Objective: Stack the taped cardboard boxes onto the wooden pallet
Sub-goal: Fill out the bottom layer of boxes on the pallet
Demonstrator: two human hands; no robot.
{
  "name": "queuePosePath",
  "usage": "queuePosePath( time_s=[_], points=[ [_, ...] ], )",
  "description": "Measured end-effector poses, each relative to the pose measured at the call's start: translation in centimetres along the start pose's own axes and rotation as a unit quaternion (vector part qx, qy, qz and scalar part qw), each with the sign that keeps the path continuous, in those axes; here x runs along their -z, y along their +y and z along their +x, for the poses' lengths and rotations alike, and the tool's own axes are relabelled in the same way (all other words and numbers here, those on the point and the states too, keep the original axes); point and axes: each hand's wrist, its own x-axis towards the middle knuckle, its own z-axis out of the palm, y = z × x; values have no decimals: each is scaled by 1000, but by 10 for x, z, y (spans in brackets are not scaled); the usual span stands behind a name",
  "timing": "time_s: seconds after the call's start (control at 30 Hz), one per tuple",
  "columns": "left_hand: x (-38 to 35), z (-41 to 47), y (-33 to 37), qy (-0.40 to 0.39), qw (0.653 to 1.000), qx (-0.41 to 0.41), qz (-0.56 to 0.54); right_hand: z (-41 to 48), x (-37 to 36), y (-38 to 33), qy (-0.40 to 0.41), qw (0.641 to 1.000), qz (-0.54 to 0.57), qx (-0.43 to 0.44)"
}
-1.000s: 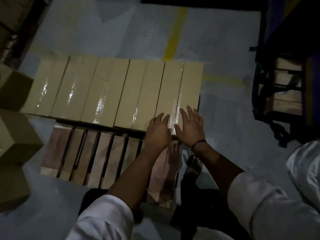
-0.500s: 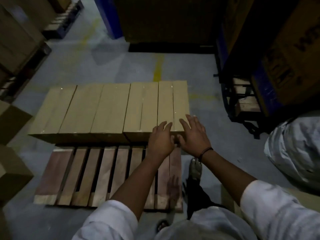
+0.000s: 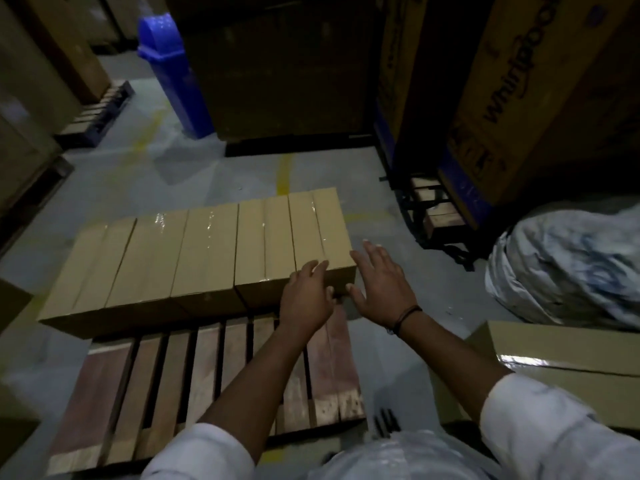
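Setting: dim warehouse with a grey concrete floor [image 3: 214,174] crossed by yellow lines; a blue bin [image 3: 173,74] stands far left, tall printed cartons [image 3: 519,98] far right, and a plastic-wrapped bundle [image 3: 571,265] lies at the right.
Pallet: the wooden pallet [image 3: 207,375] lies flat on the floor just in front of the person, its slats running near to far.
Done: one row of taped cardboard boxes [image 3: 207,258] sits side by side across the far part of the pallet, a single layer deep, spanning it from left to right.
Left: the near part of the pallet shows only bare slats, and a spare box [image 3: 571,351] waits at near right. By my judgement the job is early, with one row laid and no second layer.
Look: the rightmost box [image 3: 322,237] is plain brown, long and narrow, with clear tape glinting along its top seam; it sits tight against its neighbour.
Hands: the left hand [image 3: 306,296] lies flat, fingers straight, on the near top edge of the rightmost box and grips nothing. The right hand [image 3: 379,289] is spread wide beside that box's near right corner and holds nothing; whether it touches the box I cannot tell.
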Motion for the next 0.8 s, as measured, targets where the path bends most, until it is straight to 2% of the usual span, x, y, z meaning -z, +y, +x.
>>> queuePosePath(
  time_s=[0.23, 0.47, 0.67, 0.8],
  points=[
    [-12, -3, 71, -14, 996, -82, -20, -54, 44, 48, 65, 996, -17, -67],
    [-61, -19, 191, -51, 980, -187, -37, -157, 88, 129, 114, 979, -24, -170],
    [-100, -61, 321, -68, 958, -268, -70, -273, 145, 202, 187, 945, -41, -267],
    [-128, -100, 406, -101, 929, -345, -83, -358, 180, 238, 237, 907, -44, -345]
  ],
)
